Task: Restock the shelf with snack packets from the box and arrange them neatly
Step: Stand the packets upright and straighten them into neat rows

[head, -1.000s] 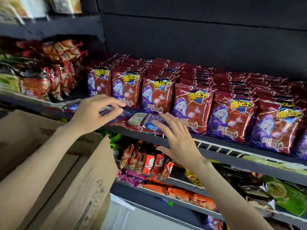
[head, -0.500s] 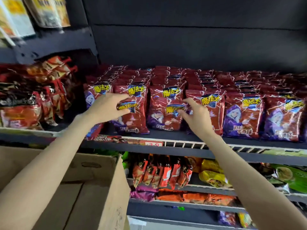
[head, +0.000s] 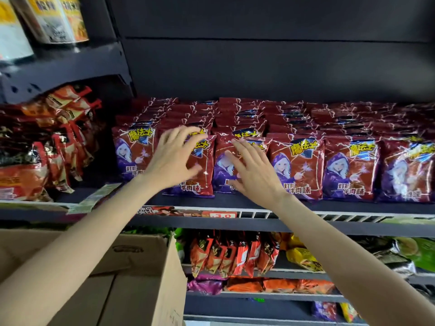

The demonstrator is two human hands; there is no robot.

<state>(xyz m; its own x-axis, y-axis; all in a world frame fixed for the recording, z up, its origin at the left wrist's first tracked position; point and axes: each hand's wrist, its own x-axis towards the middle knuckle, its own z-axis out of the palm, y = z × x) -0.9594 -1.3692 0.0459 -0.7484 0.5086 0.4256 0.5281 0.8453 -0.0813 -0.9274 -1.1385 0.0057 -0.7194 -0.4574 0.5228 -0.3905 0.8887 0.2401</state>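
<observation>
Rows of red snack packets (head: 295,165) with a purple-hooded figure stand upright across the dark shelf (head: 259,203). My left hand (head: 173,158) is spread in front of the second packet from the left (head: 200,175), its fingers straight and slightly apart. My right hand (head: 253,171) lies flat with straight fingers against the third packet (head: 221,165). Neither hand holds anything. The brown cardboard box (head: 141,274) stands open at the lower left, under my left forearm; its contents are not visible.
Darker red and orange packets (head: 47,147) fill the shelf section to the left. A price strip (head: 188,212) runs along the shelf's front edge. Lower shelves hold orange, purple, yellow and green packets (head: 233,255). Large bags (head: 54,17) sit on the top left shelf.
The two packets that lay flat on the shelf edge now stand upright in the front row. Both hands have let go and spread flat against the packets. The view has tilted upward.
</observation>
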